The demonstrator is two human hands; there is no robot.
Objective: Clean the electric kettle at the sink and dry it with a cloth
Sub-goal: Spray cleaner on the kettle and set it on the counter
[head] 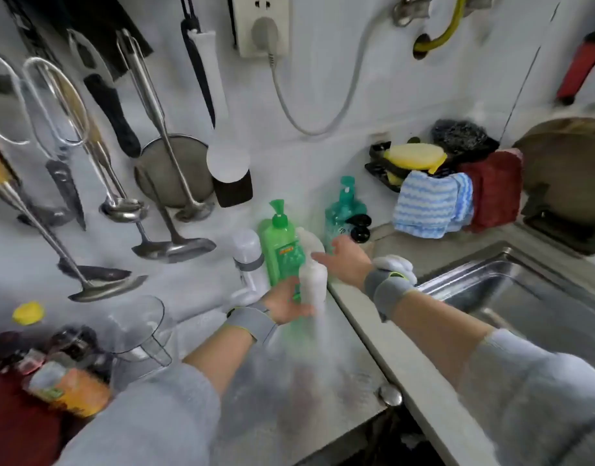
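Note:
Motion blur softens this head view. My left hand [286, 304] grips the lower part of a white pump bottle [312, 280] on the steel counter, just in front of a green detergent bottle [282, 243]. My right hand [343, 258] reaches across from the sink side, its fingers stretched out onto the white bottle's pump head. The steel sink [511, 280] lies to the right. A blue-striped cloth [423, 210] and a dark red cloth [491, 190] hang on a rack behind the sink. I cannot pick out a kettle for certain.
Ladles, scissors and knives hang on the wall at left. A teal bottle [343, 210] stands behind my right hand, and a white container [247, 257] left of the green bottle. A clear jug [138, 324] and jars sit at lower left. A yellow sponge [413, 156] tops the rack.

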